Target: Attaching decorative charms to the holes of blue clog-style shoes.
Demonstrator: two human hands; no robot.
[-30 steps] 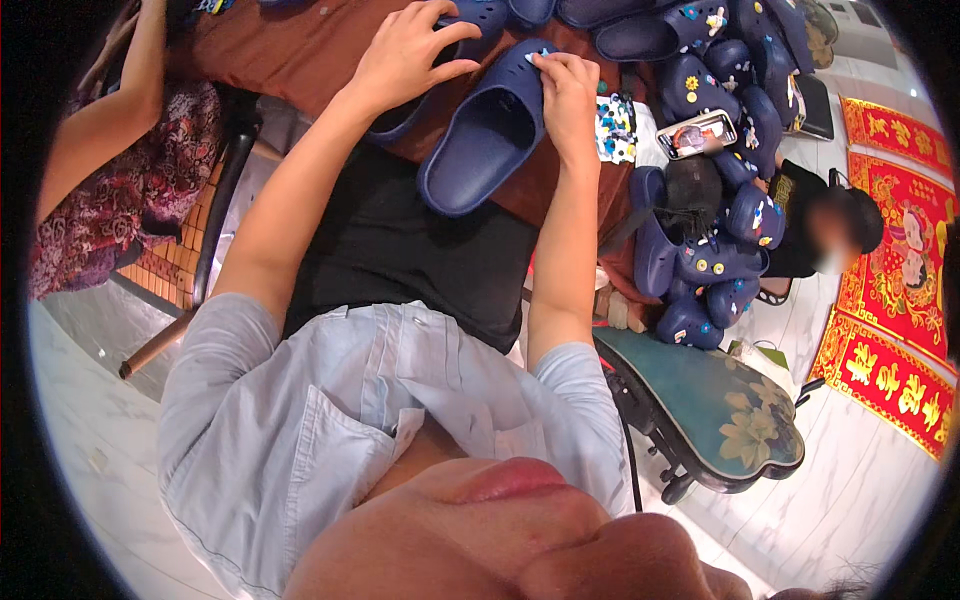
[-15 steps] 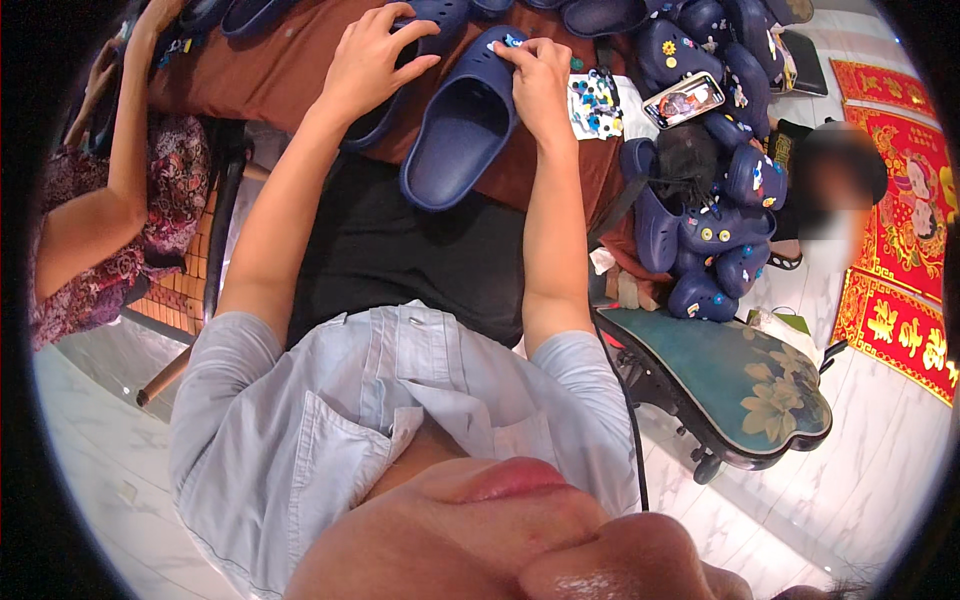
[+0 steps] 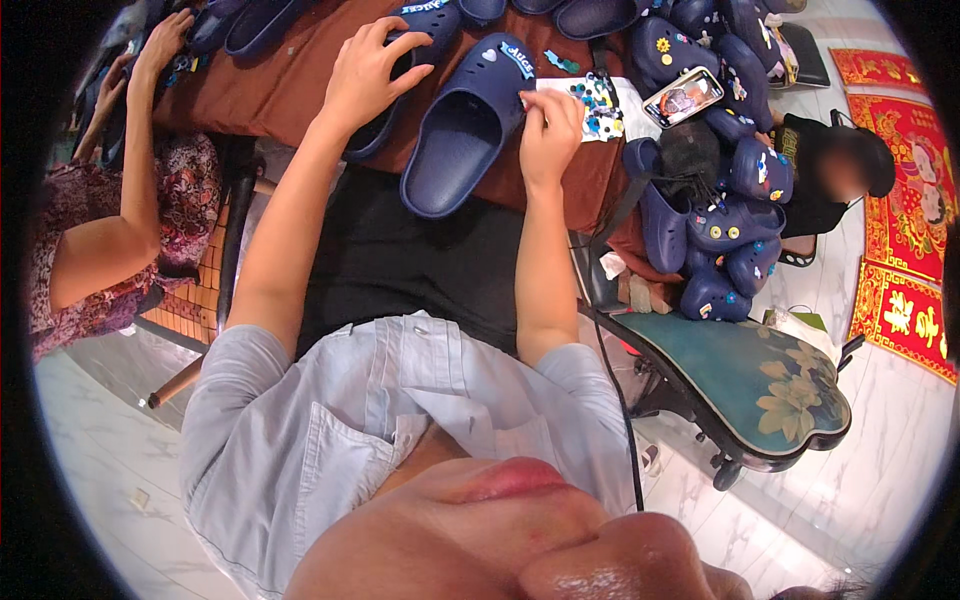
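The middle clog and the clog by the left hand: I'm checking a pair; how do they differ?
The middle clog shows almost whole; the other clog is partly hidden by the left hand. The middle clog's heel sits lower in the view than the other clog's. Both are dark blue, with a lettered charm.

1. Bright, even light; its source is out of view.
2. The pale floor (image 3: 800, 515) shows glossy reflections; the phone (image 3: 685, 98) screen glows.
3. The clog (image 3: 455, 150) has soft sheen; the black trousers (image 3: 400, 245) lose detail.
4. Fisheye bending and a black rim frame everything.
5. A bystander's head (image 3: 848, 172) is blurred.
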